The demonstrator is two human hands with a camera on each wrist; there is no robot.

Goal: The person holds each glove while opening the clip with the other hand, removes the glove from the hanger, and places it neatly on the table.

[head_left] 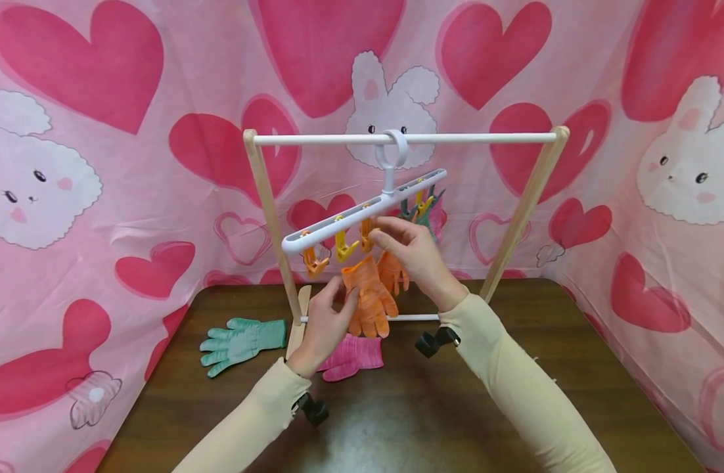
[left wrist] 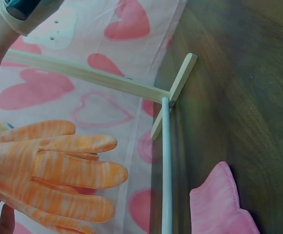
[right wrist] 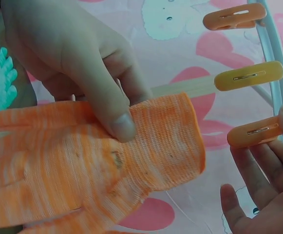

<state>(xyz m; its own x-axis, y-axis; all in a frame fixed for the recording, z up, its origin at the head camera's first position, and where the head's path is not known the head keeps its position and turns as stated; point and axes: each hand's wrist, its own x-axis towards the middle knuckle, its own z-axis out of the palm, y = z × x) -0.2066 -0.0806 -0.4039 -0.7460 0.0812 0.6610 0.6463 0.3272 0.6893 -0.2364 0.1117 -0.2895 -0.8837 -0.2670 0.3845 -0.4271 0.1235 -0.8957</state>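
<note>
My left hand (head_left: 325, 320) pinches an orange striped glove (head_left: 369, 301) near its cuff, with the thumb on the front face. The glove's fingers point down in the head view. Just above the cuff, my right hand (head_left: 420, 261) grips an orange clothes clip (right wrist: 254, 132) between thumb and fingers. That clip hangs from a white clip hanger (head_left: 332, 228), alongside a yellow clip (right wrist: 248, 76) and another orange clip (head_left: 315, 263). The glove's cuff (right wrist: 195, 136) is apart from the held clip in the right wrist view. A second orange glove (head_left: 391, 270) hangs behind, partly hidden.
The hanger hooks over the white rod (head_left: 480, 138) of a wooden-legged rack (head_left: 524, 210). At its far end, clips hold green and pink fabric (head_left: 435, 217). A green glove (head_left: 244, 343) and a pink glove (head_left: 353, 358) lie on the brown table (head_left: 409, 414).
</note>
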